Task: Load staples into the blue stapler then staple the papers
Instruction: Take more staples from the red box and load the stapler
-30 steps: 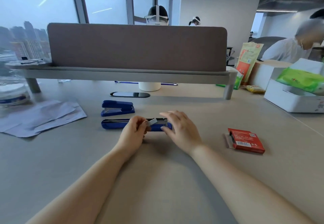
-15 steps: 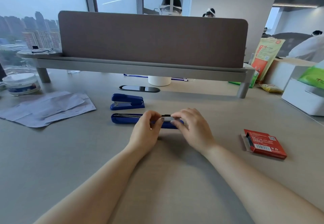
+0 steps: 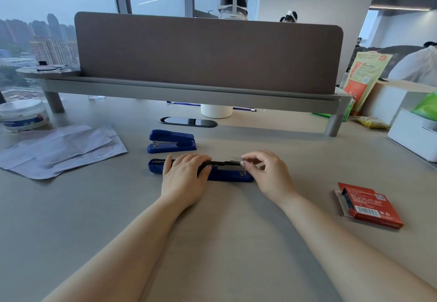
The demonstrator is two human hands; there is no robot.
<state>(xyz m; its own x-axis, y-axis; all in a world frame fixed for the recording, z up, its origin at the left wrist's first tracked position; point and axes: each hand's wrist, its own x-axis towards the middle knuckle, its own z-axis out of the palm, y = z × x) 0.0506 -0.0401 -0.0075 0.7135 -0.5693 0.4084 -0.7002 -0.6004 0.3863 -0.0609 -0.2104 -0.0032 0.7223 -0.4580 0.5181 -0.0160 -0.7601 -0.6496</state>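
Head view, from the left: a white tub (image 3: 22, 115) stands at the bench's (image 3: 71, 219) left edge, and just in front of it the papers (image 3: 59, 148) lie loosely fanned and creased, their right corner well apart from the staplers. Between the papers and the near edge the grey surface is bare, giving open room on the left side. At centre, a closed blue stapler (image 3: 172, 141) sits near the black oval cable slot (image 3: 188, 122). Just in front of it lies the open stapler (image 3: 227, 174), stretched lengthwise left to right, its dark staple channel facing up. The left hand (image 3: 183, 181) rests palm-down over the left half of that stapler, fingers draped across the channel and pressing it to the bench. The right hand (image 3: 269, 174) hovers at the stapler's right end, thumb and forefinger pinched on a small silvery staple strip (image 3: 235, 159) held just above the channel; whether it touches the channel cannot be told. To the right, well apart from the hand, a red staple box (image 3: 369, 204) lies flat with its end flap open. A white box (image 3: 411, 136) sits at the far right edge. Behind everything, a brown divider screen (image 3: 208, 53) on a raised grey shelf (image 3: 189, 93) closes off the far side of the bench; large windows and other seated people lie beyond.
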